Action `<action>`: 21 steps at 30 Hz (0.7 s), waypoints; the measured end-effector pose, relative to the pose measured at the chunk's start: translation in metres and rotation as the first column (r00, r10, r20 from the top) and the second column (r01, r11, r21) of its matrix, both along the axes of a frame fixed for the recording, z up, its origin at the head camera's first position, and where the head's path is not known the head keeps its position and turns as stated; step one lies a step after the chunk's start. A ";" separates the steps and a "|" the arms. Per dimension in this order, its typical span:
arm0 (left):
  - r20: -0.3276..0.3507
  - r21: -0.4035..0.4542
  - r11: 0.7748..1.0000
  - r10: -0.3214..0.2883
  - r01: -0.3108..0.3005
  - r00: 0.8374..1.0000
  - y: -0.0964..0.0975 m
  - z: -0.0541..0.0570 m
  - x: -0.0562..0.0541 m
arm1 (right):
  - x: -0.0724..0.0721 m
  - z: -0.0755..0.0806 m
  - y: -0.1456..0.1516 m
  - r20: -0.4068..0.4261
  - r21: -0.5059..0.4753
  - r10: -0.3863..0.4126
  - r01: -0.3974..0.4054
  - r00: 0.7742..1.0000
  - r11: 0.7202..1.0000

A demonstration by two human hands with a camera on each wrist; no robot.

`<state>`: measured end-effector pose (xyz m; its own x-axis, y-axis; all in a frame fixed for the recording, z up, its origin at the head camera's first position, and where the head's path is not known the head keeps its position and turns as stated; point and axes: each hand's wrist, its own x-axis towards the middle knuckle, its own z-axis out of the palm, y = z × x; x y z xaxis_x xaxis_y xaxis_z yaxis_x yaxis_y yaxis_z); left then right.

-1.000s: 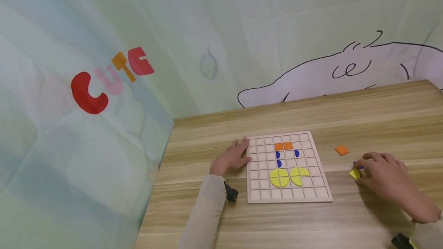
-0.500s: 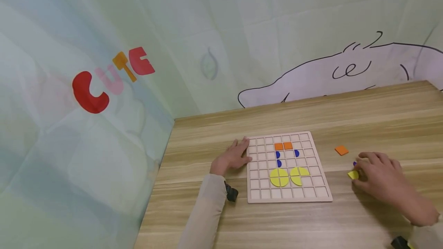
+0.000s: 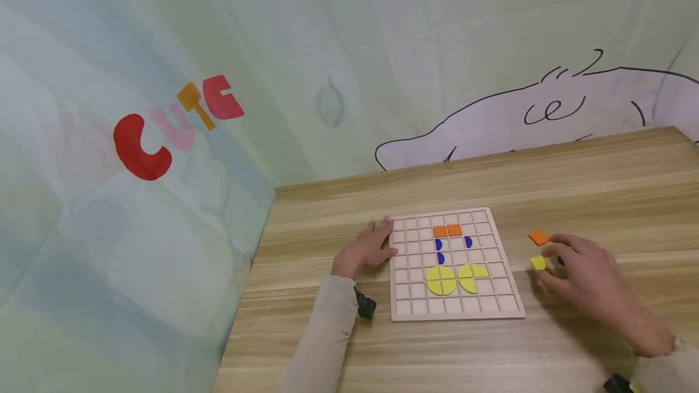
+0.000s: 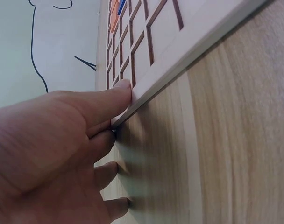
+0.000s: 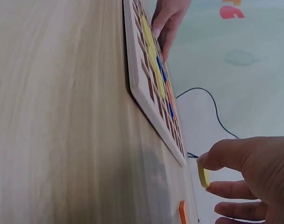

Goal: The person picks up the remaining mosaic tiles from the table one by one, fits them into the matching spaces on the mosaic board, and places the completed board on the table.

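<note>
My left hand [image 3: 367, 248] rests at the left edge of a wooden grid board [image 3: 409, 307]. In the left wrist view its thumb [image 4: 121, 88] touches the rim, while the other fingers spread down beside the board. My right hand [image 3: 592, 275] pinches a yellow quarter-circle tile [image 3: 537, 263] between thumb and index finger, to the right of the board. The right wrist view has this tile [image 5: 204, 176] edge-on, held above the table. On the board lie a full yellow circle [image 3: 440, 280], a three-quarter yellow one [image 3: 468, 279], two orange squares [image 3: 440, 231] and three blue half-circles [image 3: 468, 242].
A loose orange square [image 3: 539, 237] lies on the wooden table [image 3: 453, 356], just beyond the right hand's fingertips. Partly hidden behind that hand is a blue piece [image 3: 560, 261]. A printed fabric backdrop [image 3: 355, 47] stands along the table's far and left edges.
My right hand has picked up the yellow tile and moved left with it, toward the board and the loose orange square. The left hand and the board have stayed put.
</note>
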<state>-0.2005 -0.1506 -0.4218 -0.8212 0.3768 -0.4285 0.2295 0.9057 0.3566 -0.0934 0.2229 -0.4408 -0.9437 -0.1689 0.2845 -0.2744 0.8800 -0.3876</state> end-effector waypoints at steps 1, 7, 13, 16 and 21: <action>0.001 0.000 1.000 0.002 -0.002 1.000 0.000 0.000 0.000 | 0.000 0.001 -0.002 -0.015 -0.009 0.004 -0.005 1.000 1.000; 0.007 0.006 1.000 0.010 -0.010 1.000 0.001 0.003 0.002 | 0.003 0.007 -0.019 -0.071 -0.075 0.004 -0.009 0.997 0.997; 0.002 0.010 1.000 0.008 -0.008 1.000 0.001 0.003 0.002 | 0.004 0.008 -0.036 -0.054 -0.086 -0.017 0.012 0.998 0.996; 0.004 0.011 1.000 0.011 -0.011 1.000 0.001 0.003 0.001 | 0.006 0.007 -0.044 -0.031 -0.069 -0.011 0.009 0.999 0.998; 0.004 0.011 1.000 0.013 -0.013 1.000 0.001 0.002 0.001 | 0.009 0.007 -0.058 0.020 -0.028 0.000 0.001 1.000 1.000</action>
<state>-0.1994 -0.1501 -0.4202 -0.8242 0.3710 -0.4278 0.2165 0.9045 0.3674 -0.0843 0.1653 -0.4339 -0.9494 -0.1605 0.2699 -0.2655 0.8691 -0.4174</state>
